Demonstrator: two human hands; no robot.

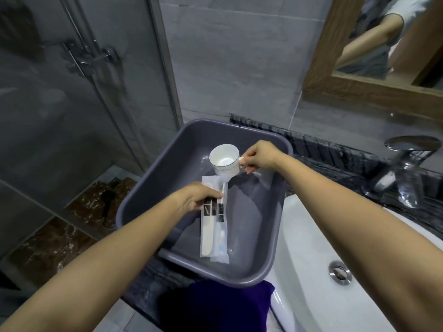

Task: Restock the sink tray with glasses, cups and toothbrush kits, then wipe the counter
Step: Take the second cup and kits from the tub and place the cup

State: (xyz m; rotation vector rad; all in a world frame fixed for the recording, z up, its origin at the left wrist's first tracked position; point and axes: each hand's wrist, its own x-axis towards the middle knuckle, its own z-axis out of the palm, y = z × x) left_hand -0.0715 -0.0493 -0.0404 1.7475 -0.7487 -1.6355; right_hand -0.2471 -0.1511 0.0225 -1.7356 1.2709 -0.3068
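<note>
A grey tray (167, 168) stands on the dark counter (335, 164) at its left end, just beside the white sink (311, 248), with its near corner over a purple cloth (227, 305) that lies at the counter's front edge. The right hand (260, 158) pinches the handle of a white cup (224, 160) and holds it over the far half of the tray, tilted so that its mouth faces up and toward the camera. The left hand (194, 198) grips two long sealed packets (213, 226) near their upper ends; they hang lengthwise over the middle of the tray, their tops just under the cup. Whether their lower ends touch the tray floor cannot be told. At the counter's back edge, behind the sink, stands a chrome tap (407, 149) with a clear glass (410, 185) just beside it.
</note>
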